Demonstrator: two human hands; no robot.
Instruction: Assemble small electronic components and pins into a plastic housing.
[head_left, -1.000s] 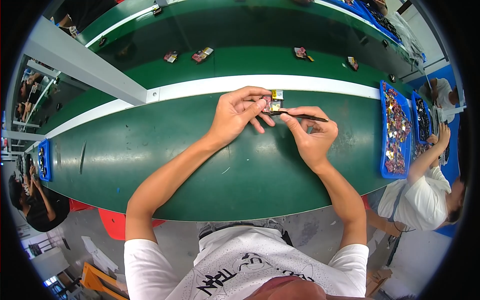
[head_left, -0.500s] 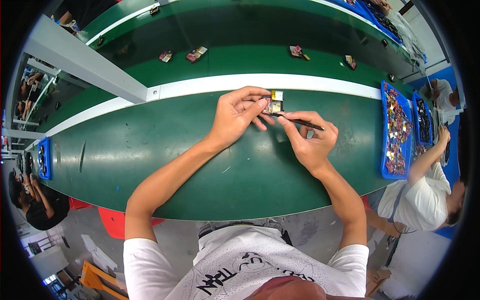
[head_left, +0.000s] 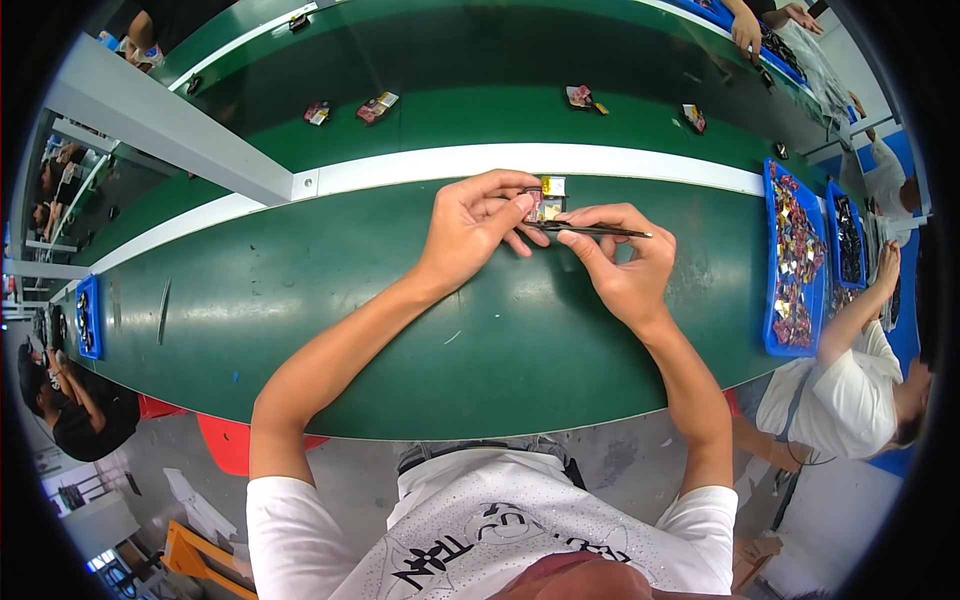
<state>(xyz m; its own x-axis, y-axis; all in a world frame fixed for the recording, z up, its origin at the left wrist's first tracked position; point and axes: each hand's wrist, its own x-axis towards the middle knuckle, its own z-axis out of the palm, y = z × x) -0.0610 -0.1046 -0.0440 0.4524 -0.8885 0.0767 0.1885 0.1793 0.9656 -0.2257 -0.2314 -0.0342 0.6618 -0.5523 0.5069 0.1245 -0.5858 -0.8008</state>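
My left hand (head_left: 473,228) pinches a small flat part (head_left: 548,200), pinkish with a yellow tab, against the green worktable (head_left: 330,300) near the white strip. My right hand (head_left: 620,262) grips thin black tweezers (head_left: 590,231), held level, their tip at the part under my left fingertips. The rest of the part is hidden by my fingers.
A white strip (head_left: 420,165) divides the table from a green belt carrying several small parts (head_left: 378,106). Blue trays (head_left: 792,258) of shiny pieces stand at the right, where a person in a white shirt (head_left: 850,385) works. Another person (head_left: 70,405) sits at the left.
Both hands stay at the same spot; the tweezers have shifted only slightly at the part. The small parts on the belt have drifted to the left.
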